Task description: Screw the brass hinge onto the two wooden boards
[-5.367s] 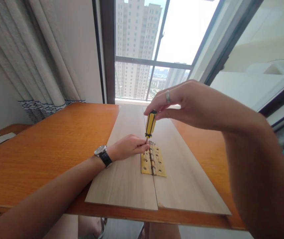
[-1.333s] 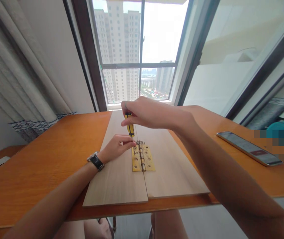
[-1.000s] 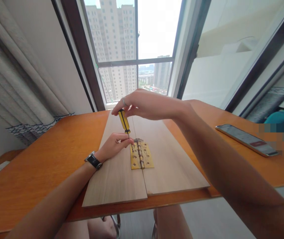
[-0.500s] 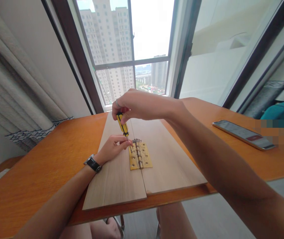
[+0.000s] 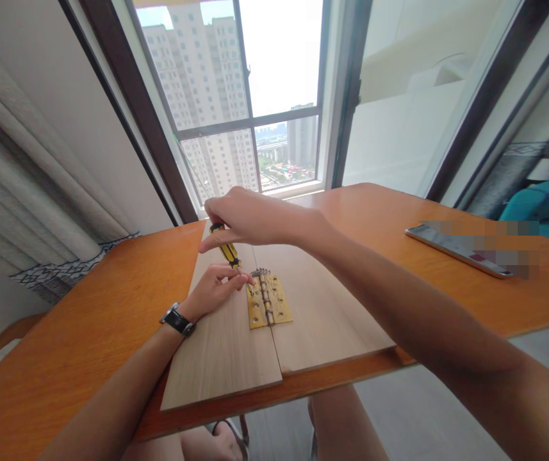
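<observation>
My right hand (image 5: 250, 218) is closed around the top of a screwdriver (image 5: 229, 253) with a yellow and black handle, its thumb stretched out to the left. The screwdriver leans, its tip down at the left leaf of a brass hinge (image 5: 269, 306). My left hand (image 5: 214, 291), with a black-strapped watch on the wrist, pinches at the screwdriver's shaft close above the hinge; a screw under the tip is too small to make out. The hinge lies open across the seam of two pale wooden boards (image 5: 221, 358). Several loose screws (image 5: 259, 272) lie at its far end.
The boards rest on an orange-brown wooden table (image 5: 86, 320), close to its front edge. A phone (image 5: 457, 250) lies on the right side of the table. Beyond it stand a window (image 5: 250, 121) and a grey curtain (image 5: 29, 160) at left.
My right hand has shifted left and a little lower in view, its thumb now stretched out along the handle's side. The screwdriver leans more to the left. My left hand stays by the hinge.
</observation>
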Motion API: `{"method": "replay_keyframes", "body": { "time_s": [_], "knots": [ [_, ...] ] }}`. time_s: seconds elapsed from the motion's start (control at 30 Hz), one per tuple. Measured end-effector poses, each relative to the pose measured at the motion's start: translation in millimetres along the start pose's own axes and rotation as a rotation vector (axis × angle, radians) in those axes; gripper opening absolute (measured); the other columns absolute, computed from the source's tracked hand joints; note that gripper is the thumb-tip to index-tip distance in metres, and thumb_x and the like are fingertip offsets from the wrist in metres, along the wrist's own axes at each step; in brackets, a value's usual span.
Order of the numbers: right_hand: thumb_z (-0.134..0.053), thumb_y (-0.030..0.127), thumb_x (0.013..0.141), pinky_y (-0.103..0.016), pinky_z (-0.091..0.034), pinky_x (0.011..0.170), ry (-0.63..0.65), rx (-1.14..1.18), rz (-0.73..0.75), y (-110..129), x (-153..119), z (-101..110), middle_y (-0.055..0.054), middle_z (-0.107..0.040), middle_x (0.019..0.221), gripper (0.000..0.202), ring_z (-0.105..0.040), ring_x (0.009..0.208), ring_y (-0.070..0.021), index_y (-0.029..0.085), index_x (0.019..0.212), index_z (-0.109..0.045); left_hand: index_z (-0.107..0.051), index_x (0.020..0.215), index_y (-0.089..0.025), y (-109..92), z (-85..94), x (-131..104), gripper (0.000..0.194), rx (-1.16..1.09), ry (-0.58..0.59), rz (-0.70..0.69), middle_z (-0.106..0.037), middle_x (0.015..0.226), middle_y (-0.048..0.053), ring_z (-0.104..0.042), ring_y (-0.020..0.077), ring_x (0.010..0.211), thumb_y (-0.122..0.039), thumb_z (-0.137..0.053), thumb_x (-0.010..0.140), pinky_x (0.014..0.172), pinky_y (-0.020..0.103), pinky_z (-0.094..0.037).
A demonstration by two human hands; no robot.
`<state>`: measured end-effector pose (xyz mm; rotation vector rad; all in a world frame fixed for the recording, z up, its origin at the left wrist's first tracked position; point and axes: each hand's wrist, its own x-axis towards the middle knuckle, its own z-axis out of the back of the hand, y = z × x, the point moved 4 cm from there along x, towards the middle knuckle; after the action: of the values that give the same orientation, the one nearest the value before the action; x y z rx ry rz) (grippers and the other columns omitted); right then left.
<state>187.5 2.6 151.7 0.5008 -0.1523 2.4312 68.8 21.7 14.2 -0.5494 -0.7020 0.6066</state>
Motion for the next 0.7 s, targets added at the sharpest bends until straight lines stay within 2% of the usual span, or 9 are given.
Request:
{"method": "replay_keyframes", "body": {
  "time_s": [0.13,0.27,0.33,0.53,0.7],
  "knots": [
    [-0.059,0.054,0.089,-0.028,-0.031,0.063,-0.017,0.013,0.022,2,1,-3,-0.006,-0.062,0.073,0.044,-0.051,0.066,-0.0156,0.011,0.088,-0.065,-0.074,0.074,-0.014,-1,-0.8,1,0.042,0.000,0.017,-0.007,-0.067,0.067,0.005,-0.059,0.0171,0.076,-0.043,-0.051,0.094,0.074,0.027,-0.044],
    [-0.064,0.027,0.089,-0.028,-0.037,0.073,0.007,0.147,0.126,2,-4,8,-0.006,-0.070,0.092,0.016,-0.058,0.080,-0.0145,0.014,0.097,-0.069,-0.073,0.074,-0.014,2,-3.2,1,0.044,0.006,0.030,0.003,-0.062,0.064,0.003,-0.057,0.0149,0.069,-0.044,-0.049,0.094,0.070,0.025,-0.043],
    [-0.065,0.018,0.087,-0.028,-0.039,0.078,0.036,0.227,0.173,0,-8,15,-0.004,-0.071,0.097,0.016,-0.060,0.083,-0.0133,0.017,0.102,-0.070,-0.072,0.074,-0.014,3,-4.1,1,0.045,0.012,0.033,0.004,-0.059,0.060,0.001,-0.056,0.0146,0.067,-0.045,-0.048,0.095,0.069,0.025,-0.043],
    [-0.065,0.016,0.084,-0.032,-0.034,0.088,0.041,0.196,0.129,-13,-10,21,0.002,-0.070,0.082,0.014,-0.059,0.081,-0.0120,0.018,0.094,-0.075,-0.071,0.074,-0.014,-1,-4.6,2,0.043,0.040,0.021,-0.014,-0.056,0.060,-0.001,-0.054,0.0127,0.063,-0.042,-0.047,0.095,0.067,0.023,-0.042],
    [-0.068,0.018,0.083,-0.032,-0.034,0.082,0.020,0.124,0.073,-16,-8,17,0.001,-0.065,0.074,0.010,-0.056,0.078,-0.0138,0.018,0.090,-0.076,-0.072,0.075,-0.014,-2,-4.0,2,0.042,0.050,0.022,-0.016,-0.056,0.060,-0.001,-0.052,0.0121,0.061,-0.042,-0.048,0.095,0.063,0.023,-0.040]
  ]
}}
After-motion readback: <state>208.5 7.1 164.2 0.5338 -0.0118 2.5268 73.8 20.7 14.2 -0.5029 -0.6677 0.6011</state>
